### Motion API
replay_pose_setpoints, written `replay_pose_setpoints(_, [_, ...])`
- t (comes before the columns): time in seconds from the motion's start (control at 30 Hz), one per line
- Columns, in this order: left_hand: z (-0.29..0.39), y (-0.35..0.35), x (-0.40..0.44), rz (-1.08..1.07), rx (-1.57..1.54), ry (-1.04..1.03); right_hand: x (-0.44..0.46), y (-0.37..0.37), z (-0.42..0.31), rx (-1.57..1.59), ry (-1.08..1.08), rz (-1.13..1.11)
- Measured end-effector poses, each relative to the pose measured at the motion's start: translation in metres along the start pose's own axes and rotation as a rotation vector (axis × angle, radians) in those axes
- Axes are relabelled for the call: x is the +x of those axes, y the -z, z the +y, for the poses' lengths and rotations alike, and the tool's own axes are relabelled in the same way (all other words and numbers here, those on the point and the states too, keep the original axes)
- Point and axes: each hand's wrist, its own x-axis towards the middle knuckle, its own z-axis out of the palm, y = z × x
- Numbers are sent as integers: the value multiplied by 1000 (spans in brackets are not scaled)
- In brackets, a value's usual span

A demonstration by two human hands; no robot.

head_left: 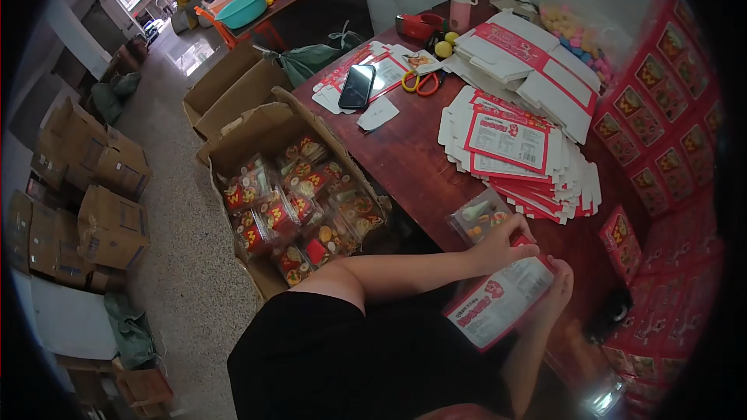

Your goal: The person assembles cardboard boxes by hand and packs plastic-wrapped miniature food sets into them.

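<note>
A red-and-white printed carton is held at a tilt over the near edge of the table, its text panel facing up. My left hand is closed at the carton's upper end, fingers bent over its edge. Along the right side, my right hand grips the same carton with the thumb near the top corner. Just beyond my left hand lies a clear plastic pack of small colourful pieces, partly covered by that hand. A stack of flat cartons spreads out farther up the table.
Left of the table, an open cardboard box contains several clear packs. On the table are a phone, scissors, larger white cartons and a pink bottle. Red finished boxes form a wall at right.
</note>
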Motion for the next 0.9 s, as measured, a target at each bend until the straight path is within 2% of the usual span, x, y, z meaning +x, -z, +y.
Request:
replay_pose_setpoints(0.1, [7,2,14,-67,38,27,-2,-9,-1,-73,-67,94])
replay_pose_setpoints(0.2, [9,-1,20,-22,-73,-75,-8,-37,-17,-39,-26,180])
replay_pose_setpoints(0.3, [23,-1,24,1,185,44,-5,-35,-21,75,-161,206])
replay_pose_setpoints(0.4, [24,1,23,-39,170,40,-2,-37,-28,153,-250,250])
replay_pose_setpoints(0.5, [19,5,21,-214,79,132,4,-24,-24,252,-333,281])
replay_pose_setpoints(0.53, [19,3,16,-194,67,60,6,-19,-22,273,-347,283])
replay_pose_setpoints(0.6, [19,-1,4,-159,45,-83,10,-9,-17,249,-318,244])
replay_pose_setpoints(0.7, [21,6,3,-131,95,-22,13,11,-7,100,-232,125])
replay_pose_setpoints(0.77, [29,14,8,-124,37,61,13,29,-9,-74,-68,-110])
replay_pose_setpoints(0.83, [32,19,14,-116,-15,96,11,29,-16,-123,7,-181])
replay_pose_setpoints(0.9, [26,20,21,-101,-61,86,6,20,-27,-49,-11,-95])
